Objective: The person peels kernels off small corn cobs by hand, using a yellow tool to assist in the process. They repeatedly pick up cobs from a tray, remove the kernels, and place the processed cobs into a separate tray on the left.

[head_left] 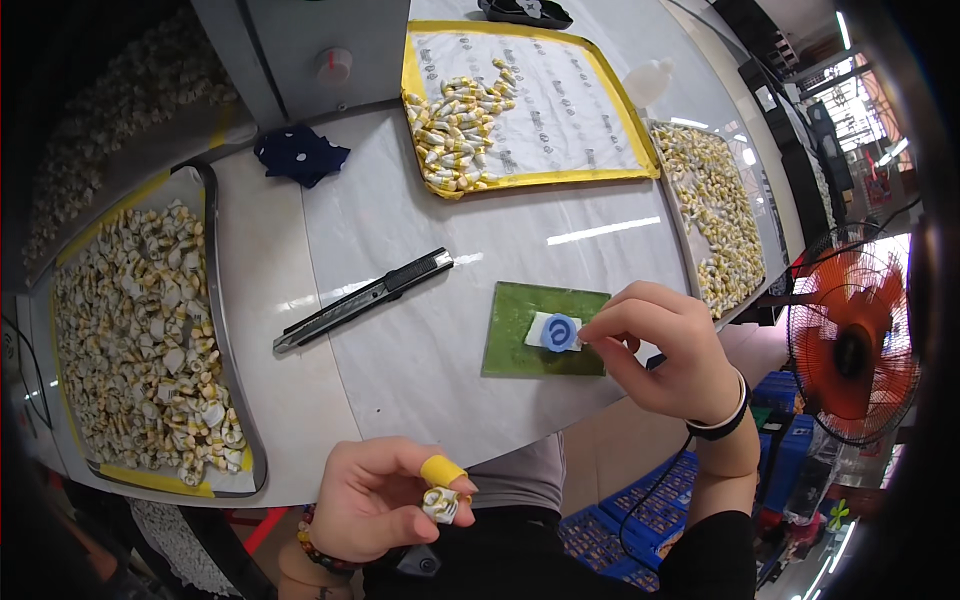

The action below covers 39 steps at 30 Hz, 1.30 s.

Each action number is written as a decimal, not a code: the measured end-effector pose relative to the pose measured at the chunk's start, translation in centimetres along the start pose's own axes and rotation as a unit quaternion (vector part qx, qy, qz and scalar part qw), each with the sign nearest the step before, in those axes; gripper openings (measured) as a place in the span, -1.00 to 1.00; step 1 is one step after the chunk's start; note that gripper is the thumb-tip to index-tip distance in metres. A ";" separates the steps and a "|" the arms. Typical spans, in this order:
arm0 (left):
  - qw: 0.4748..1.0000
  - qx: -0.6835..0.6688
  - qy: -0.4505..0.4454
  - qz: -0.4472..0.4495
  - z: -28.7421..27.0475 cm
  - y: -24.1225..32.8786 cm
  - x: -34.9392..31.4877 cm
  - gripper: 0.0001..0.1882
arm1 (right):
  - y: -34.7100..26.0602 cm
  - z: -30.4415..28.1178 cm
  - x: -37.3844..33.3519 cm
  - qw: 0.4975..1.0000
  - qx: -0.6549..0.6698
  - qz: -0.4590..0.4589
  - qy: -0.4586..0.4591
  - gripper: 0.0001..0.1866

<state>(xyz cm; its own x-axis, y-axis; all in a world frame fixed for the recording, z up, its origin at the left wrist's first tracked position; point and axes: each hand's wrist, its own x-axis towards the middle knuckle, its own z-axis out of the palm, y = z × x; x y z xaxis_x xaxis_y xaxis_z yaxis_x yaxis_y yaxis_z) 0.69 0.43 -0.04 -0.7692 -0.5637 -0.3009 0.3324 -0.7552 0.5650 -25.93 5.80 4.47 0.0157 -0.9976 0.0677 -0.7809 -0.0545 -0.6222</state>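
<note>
My left hand (375, 495) is low in the middle, near the table edge. Its thumb and fingers pinch a small crumpled white-and-yellow piece (440, 505), and a yellow band (441, 470) wraps one finger. Over a green plate (510, 345) my right hand (665, 350) has its thumb and fingertips drawn together at the edge of a blue disc (558, 333). That disc lies on a white square (538, 328) on the plate. What the right fingertips hold, if anything, is too small to make out. A dark band is round the right wrist.
A black box cutter (365, 300) lies left of the plate. Trays of small white-and-yellow pieces stand at left (213, 300), far middle (590, 180) and right (690, 240). Dark blue cloth (300, 156) lies by a grey machine (310, 60). An orange fan (855, 340) stands right.
</note>
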 end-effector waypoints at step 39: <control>0.963 -0.127 -0.151 -0.184 -0.8 -0.4 1.5 -0.76 | -4.3 2.0 0.9 0.951 0.158 -0.262 0.049 -0.89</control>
<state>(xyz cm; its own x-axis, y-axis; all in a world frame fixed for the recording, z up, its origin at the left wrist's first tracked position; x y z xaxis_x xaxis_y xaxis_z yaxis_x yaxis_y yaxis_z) -0.14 -0.38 -1.30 -0.9715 -0.1478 -0.1854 0.0999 -0.9643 0.2452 -21.30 5.02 5.67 0.2804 -0.8222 0.4954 -0.4555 -0.5683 -0.6853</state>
